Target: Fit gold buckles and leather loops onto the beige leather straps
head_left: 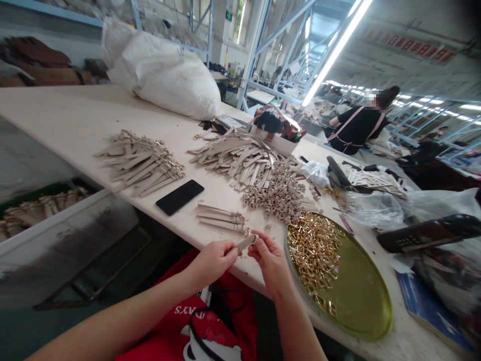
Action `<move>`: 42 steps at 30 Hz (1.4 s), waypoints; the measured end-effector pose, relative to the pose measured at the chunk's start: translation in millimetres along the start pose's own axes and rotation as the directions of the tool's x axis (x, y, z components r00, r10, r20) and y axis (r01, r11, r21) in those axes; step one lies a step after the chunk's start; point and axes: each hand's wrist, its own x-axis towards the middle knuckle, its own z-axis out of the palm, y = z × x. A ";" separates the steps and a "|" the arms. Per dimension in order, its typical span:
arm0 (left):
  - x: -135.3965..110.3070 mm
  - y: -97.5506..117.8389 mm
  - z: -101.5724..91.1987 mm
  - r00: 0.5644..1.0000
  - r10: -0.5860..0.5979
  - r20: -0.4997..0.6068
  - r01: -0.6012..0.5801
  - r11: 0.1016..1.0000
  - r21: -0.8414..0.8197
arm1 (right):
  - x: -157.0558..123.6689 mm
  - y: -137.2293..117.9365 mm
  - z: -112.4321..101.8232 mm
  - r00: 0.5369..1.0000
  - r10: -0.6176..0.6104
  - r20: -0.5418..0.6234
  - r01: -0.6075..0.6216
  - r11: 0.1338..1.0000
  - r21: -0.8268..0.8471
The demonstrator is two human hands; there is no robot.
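Between my two hands, over the table's near edge, is a short beige strap [246, 243]. My left hand [220, 258] pinches its left end with thumb and fingers. At the other end, my right hand [268, 258] closes on a small beige loop [256, 238] around the strap. Just beyond lie several straps with gold buckles [221, 218], side by side. A heap of small beige loops [276, 195] sits farther back, beside a pile of loose straps [236, 158]. Gold buckles [313, 245] fill the left part of a round gold tray [366, 296] at my right.
A black phone [180, 196] lies left of the straps, near a pile of buckled straps [145, 163]. A large white sack [161, 70] rests at the back. A black bottle [428, 233] lies at right. Beyond stands a person in an apron [356, 125].
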 end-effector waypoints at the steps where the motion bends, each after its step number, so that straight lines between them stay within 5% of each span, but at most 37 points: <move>1: -1.6 0.5 -0.4 1.000 0.019 -0.005 -0.019 0.998 0.059 | -0.8 0.9 -0.6 1.000 -0.027 -0.006 0.026 0.999 -0.047; 9: -4.6 4.4 -11.9 0.995 0.075 0.059 -0.093 0.910 0.404 | -11.0 11.2 -8.1 0.977 -0.177 0.117 0.210 0.891 -0.404; 17: 3.5 5.6 -2.3 1.000 -0.025 -0.017 0.029 0.935 0.354 | -21.4 26.0 18.4 0.985 -0.165 0.040 0.169 0.929 -0.329; 20: 15.1 1.7 -1.4 0.999 0.025 0.036 -0.034 0.961 0.276 | -19.2 25.0 6.8 0.982 -0.173 0.076 0.189 0.886 -0.423; 23: 28.0 -5.1 -3.5 0.999 0.053 -0.010 -0.050 0.977 0.207 | -7.2 8.2 -33.8 0.960 -0.270 0.071 0.243 0.686 -0.686; 27: 40.6 -12.0 0.4 0.998 -0.008 -0.060 0.017 0.989 0.148 | 26.2 -23.3 -94.8 0.884 -0.467 0.005 0.090 0.160 -0.983; 29: 44.8 -12.7 4.9 1.000 -0.018 -0.026 0.021 0.992 0.127 | 46.3 -31.1 -111.6 0.901 -0.433 0.040 -0.021 -0.136 -0.990; 31: 48.0 -11.5 7.9 1.000 -0.024 0.005 0.023 0.992 0.126 | 64.4 -32.3 -118.4 0.933 -0.356 0.050 -0.078 -0.337 -0.938; 33: 49.9 -9.4 8.3 0.999 -0.025 0.024 0.022 0.992 0.125 | 76.9 -31.3 -119.7 0.950 -0.307 0.049 -0.085 -0.410 -0.908; 38: 49.1 -2.9 3.4 1.000 -0.009 0.014 0.008 0.998 0.055 | 72.4 -41.9 -114.2 0.945 -0.306 0.111 -0.025 -0.407 -0.913; 42: 46.6 10.9 2.0 0.999 0.017 0.041 -0.014 0.997 -0.077 | 38.3 -54.4 -83.9 0.824 -0.415 0.385 0.278 -0.294 -0.914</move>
